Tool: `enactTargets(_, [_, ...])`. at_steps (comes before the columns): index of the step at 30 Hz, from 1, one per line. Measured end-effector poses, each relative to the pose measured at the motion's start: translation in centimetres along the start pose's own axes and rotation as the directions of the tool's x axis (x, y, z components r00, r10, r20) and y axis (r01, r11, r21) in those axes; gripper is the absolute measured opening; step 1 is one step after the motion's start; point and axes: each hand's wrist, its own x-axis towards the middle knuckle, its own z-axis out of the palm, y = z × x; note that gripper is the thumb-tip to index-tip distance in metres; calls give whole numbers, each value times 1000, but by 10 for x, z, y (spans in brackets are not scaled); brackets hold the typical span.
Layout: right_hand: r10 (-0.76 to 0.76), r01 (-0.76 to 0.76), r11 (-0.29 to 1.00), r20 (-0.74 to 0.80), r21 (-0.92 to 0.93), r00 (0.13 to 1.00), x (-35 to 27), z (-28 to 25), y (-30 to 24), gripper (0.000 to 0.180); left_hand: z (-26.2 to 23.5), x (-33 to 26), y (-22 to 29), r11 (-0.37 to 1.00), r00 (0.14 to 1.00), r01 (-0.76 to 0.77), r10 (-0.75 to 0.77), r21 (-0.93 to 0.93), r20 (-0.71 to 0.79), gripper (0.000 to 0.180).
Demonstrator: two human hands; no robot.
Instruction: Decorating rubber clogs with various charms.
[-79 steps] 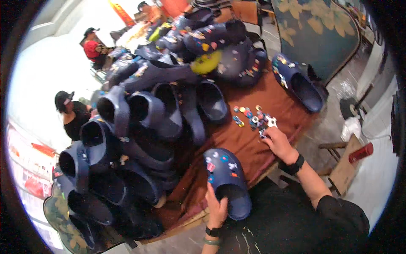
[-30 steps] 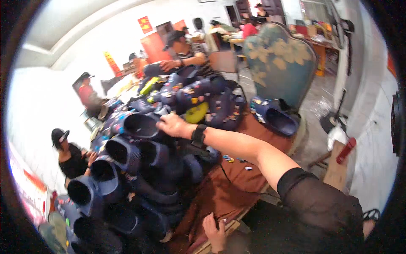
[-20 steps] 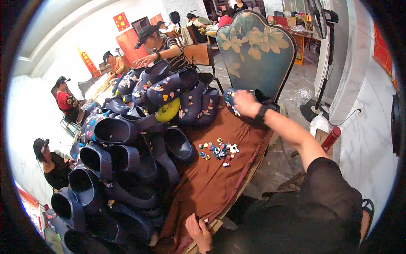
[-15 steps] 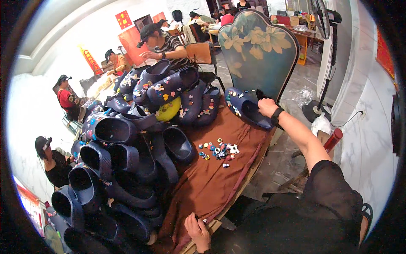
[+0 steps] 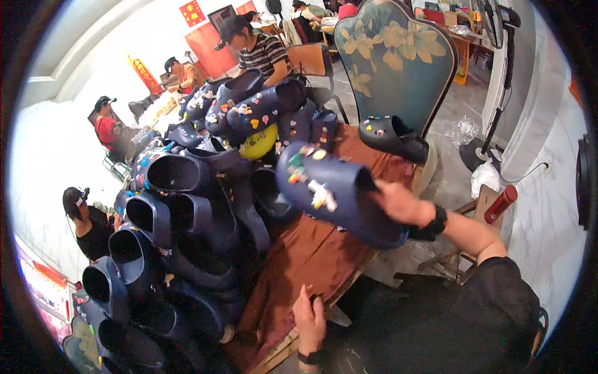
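A navy clog (image 5: pixel 311 187) decorated with colourful charms is gripped at its opening by my right hand (image 5: pixel 402 202), raised over the brown cloth (image 5: pixel 317 255). The clog covers the cloth's middle, where the small charms lay. At the table's near edge my left hand (image 5: pixel 309 318) is held with thumb and index finger apart; I make out nothing between them. Left of both hands rises a big heap of navy clogs (image 5: pixel 180 237), many carrying charms, with a yellow-green rounded item (image 5: pixel 258 142) among them. Another dark clog (image 5: pixel 392 138) rests at the table's far right corner.
Behind that corner stands a blue, flower-patterned chair back (image 5: pixel 398 68). A standing fan (image 5: pixel 489 118) and a red bottle (image 5: pixel 500 204) on a wooden stool are to the right. One person in a striped shirt (image 5: pixel 265 56) sits beyond the heap; several others sit farther off.
My right hand has lifted the navy clog from the far right corner and brought it nearer and left, uncovering the dark clog behind. My left hand has shifted slightly right, its fingers parting.
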Motion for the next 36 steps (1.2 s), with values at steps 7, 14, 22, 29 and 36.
enactTargets(7, [-347,347,938,35,0,937,-45,97,-86,28,7,32,37,867,989,92,-137,-490,-58,92])
enactTargets(14, [-648,630,754,53,183,760,-23,104,-96,56,-81,-21,-24,962,964,255,-244,-100,109,69])
enactTargets(22, [-778,685,626,252,373,575,-19,166,-88,60,-69,-56,-32,933,966,97,-5,345,-259,58])
enactTargets(29, [-699,685,709,36,168,714,-31,193,-94,35,-30,-28,6,815,972,221,-138,536,-191,62])
enactTargets(36, [-671,667,731,-24,142,741,-36,193,-99,29,-22,-30,-9,766,981,194,-138,613,-137,63])
